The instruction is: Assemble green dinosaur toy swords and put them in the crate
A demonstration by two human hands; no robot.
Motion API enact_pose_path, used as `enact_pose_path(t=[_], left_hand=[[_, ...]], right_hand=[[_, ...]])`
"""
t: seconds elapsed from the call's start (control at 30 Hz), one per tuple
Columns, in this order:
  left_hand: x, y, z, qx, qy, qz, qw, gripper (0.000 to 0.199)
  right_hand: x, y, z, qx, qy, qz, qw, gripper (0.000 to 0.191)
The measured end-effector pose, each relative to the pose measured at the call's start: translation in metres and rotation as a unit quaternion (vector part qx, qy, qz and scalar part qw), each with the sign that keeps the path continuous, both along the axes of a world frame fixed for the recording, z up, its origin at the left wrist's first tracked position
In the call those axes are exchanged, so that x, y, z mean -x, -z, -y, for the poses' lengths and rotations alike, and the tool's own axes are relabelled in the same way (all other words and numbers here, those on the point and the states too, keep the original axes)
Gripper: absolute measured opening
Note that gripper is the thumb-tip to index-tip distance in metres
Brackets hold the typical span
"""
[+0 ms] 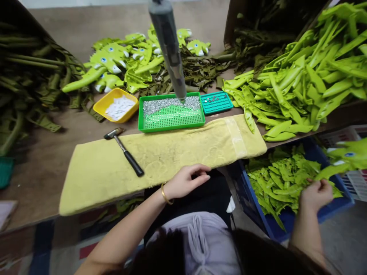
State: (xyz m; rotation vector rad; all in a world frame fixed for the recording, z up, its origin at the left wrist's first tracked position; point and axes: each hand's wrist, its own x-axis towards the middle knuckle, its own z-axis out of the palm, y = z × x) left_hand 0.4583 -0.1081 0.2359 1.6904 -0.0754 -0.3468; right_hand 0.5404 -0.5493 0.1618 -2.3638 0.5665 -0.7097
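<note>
While the left hand (190,181) hangs empty left of the blue plastic bin (341,208), the right hand (317,194) pinches the lime-green, blue-eyed plastic dinosaur piece (354,156) by its tapered end, over the bin's right side. Probably light, stiffish, slick; grip mid-body.

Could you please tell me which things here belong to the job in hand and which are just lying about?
Likely part of the job:
- green piece with an eye, in the right hand
- hammer, on the yellow pad
- green tray of silvery bits

Seemingly just lying about:
- teal object, left edge
- pale flat item, nearer the camera
</note>
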Motion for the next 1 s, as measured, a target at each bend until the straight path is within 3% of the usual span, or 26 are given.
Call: enact_pose_path(t=[0.1, 0.17, 0.2, 0.23, 0.27, 0.3, 0.33, 0.47, 0.53, 0.6, 0.73, 0.87, 0.93, 1.0], left_hand=[[-0.023, 0.004, 0.007, 0.163, -0.019, -0.003, 0.986, 0.04], [-0.036, 0.007, 0.003, 0.28, -0.055, -0.012, 0.958, 0.058], [-0.041, 0.008, -0.002, 0.317, -0.085, -0.028, 0.944, 0.061], [-0.044, 0.009, -0.008, 0.337, -0.121, -0.05, 0.932, 0.06], [-0.047, 0.01, -0.015, 0.343, -0.157, -0.074, 0.923, 0.057], [-0.048, 0.011, -0.022, 0.339, -0.189, -0.096, 0.917, 0.054], [-0.049, 0.011, -0.029, 0.331, -0.216, -0.111, 0.912, 0.052], [-0.05, 0.013, -0.039, 0.318, -0.281, -0.117, 0.898, 0.053], [-0.05, 0.015, -0.039, 0.301, -0.308, -0.088, 0.898, 0.052], [-0.05, 0.017, -0.041, 0.288, -0.317, -0.07, 0.901, 0.048], [-0.048, 0.021, -0.052, 0.309, -0.339, -0.071, 0.886, 0.045], [-0.049, 0.027, -0.055, 0.335, -0.356, -0.048, 0.871, 0.047], [-0.05, 0.03, -0.052, 0.342, -0.355, -0.04, 0.869, 0.048], [-0.051, 0.031, -0.05, 0.349, -0.353, -0.035, 0.867, 0.049]], right_hand=[[0.035, -0.005, -0.051, 0.026, -0.09, 0.045, 0.995, 0.04], [0.038, -0.014, -0.094, 0.052, -0.249, 0.034, 0.967, 0.028], [0.032, -0.021, -0.117, 0.063, -0.334, 0.016, 0.94, 0.021], [0.018, -0.029, -0.14, 0.093, -0.453, 0.013, 0.886, 0.016], [-0.001, -0.038, -0.163, 0.127, -0.527, 0.023, 0.84, 0.013], [-0.026, -0.046, -0.187, 0.143, -0.551, 0.046, 0.821, 0.014], [-0.055, -0.054, -0.21, 0.135, -0.543, 0.06, 0.826, 0.018], [-0.172, -0.061, -0.295, 0.106, -0.48, 0.002, 0.871, 0.026], [-0.208, -0.054, -0.326, 0.133, -0.467, -0.057, 0.872, 0.025], [-0.223, -0.048, -0.343, 0.147, -0.464, -0.089, 0.869, 0.024], [-0.2, -0.062, -0.344, 0.097, -0.454, -0.063, 0.883, 0.014], [-0.127, -0.093, -0.334, -0.015, -0.494, 0.054, 0.868, 0.018], [-0.088, -0.095, -0.335, 0.004, -0.545, 0.086, 0.834, 0.016], [-0.058, -0.086, -0.338, 0.075, -0.553, 0.123, 0.821, 0.012]])
